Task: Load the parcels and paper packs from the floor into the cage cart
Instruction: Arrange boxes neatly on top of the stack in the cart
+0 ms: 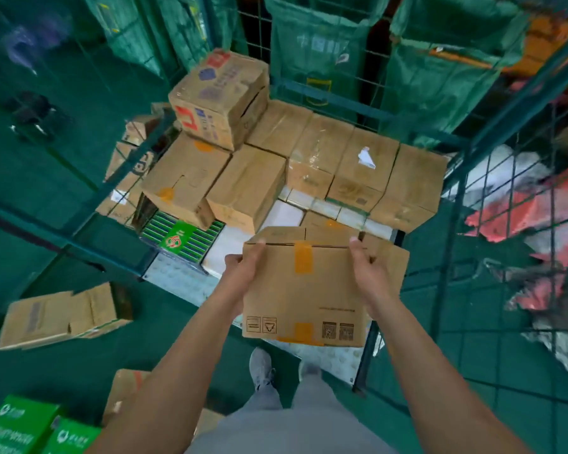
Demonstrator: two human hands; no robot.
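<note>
Dark green floor (pixel 79 365), green sacks (pixel 312 44) hung behind wire mesh, red and white bags (pixel 518 217) piled at right

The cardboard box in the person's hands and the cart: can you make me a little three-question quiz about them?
1. True or false: both hands grip the held box.
2. What colour is the tape on that box?
3. Where does the green striped pack lie: A) on the floor, B) in the cage cart, C) on top of the highest box?

Key: 1 true, the left hand and right hand grip its sides; 2 orange; 3 B.
</note>
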